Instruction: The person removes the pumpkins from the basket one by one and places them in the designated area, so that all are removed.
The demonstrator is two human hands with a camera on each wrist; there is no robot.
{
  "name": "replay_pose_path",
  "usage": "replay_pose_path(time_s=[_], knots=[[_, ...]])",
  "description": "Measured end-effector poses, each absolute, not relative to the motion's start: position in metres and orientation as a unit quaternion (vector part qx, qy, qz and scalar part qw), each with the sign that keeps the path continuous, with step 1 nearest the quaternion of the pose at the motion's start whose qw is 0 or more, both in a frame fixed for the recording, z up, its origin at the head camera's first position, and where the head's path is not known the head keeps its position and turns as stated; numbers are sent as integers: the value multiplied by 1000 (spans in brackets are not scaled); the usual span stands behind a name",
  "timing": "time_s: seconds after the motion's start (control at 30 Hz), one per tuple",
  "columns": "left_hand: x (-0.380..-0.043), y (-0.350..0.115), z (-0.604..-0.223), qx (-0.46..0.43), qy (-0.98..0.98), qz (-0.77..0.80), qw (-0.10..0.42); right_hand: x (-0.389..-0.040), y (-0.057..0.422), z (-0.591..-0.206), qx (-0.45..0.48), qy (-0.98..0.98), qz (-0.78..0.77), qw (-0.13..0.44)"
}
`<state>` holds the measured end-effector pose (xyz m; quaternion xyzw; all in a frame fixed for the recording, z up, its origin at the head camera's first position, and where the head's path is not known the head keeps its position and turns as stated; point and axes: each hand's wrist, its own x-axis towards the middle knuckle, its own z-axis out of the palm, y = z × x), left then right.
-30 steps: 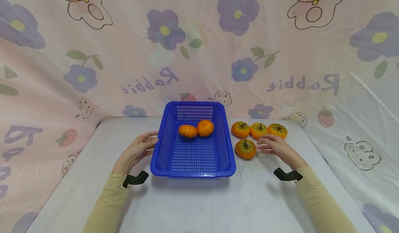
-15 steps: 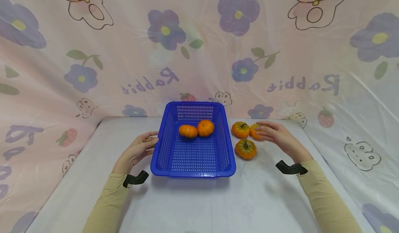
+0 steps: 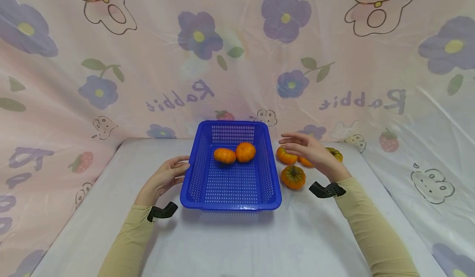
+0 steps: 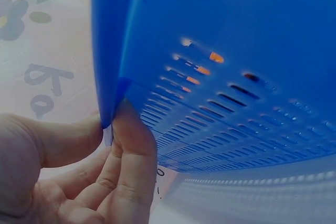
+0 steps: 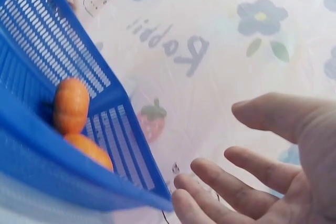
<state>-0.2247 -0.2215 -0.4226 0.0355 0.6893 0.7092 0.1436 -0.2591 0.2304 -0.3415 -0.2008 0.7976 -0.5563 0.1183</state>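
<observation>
A blue plastic basket (image 3: 230, 206) stands on the table with two small orange pumpkins, one (image 3: 224, 156) beside the other (image 3: 245, 152), near its far end. My left hand (image 3: 163, 180) pinches the basket's left rim between thumb and fingers, as the left wrist view shows. Over the pumpkins right of the basket hovers my right hand (image 3: 311, 151), fingers spread and nothing held. Beneath it, a row of pumpkins is partly hidden: the left one (image 3: 286, 156), the middle one (image 3: 306, 162) and the right one (image 3: 335, 154). Another pumpkin (image 3: 293, 177) with a green top lies nearer.
A white table (image 3: 237, 248) carries everything. Behind it hangs a pink cloth (image 3: 237, 79) printed with flowers and rabbits, which also runs along both sides. Each wrist bears a black camera mount, the left one (image 3: 162, 211) and the right one (image 3: 326, 190).
My right hand first moved back over the row of pumpkins, then left and up toward the basket's right rim. The left hand stayed on the rim; the basket and pumpkins have not moved.
</observation>
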Motion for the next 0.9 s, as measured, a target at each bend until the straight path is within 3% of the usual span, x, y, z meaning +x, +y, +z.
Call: replay_pose_path(time_s=[0.9], knots=[[-227, -223, -427, 36, 686, 714, 139, -292, 125, -352, -292, 764, -557, 146]])
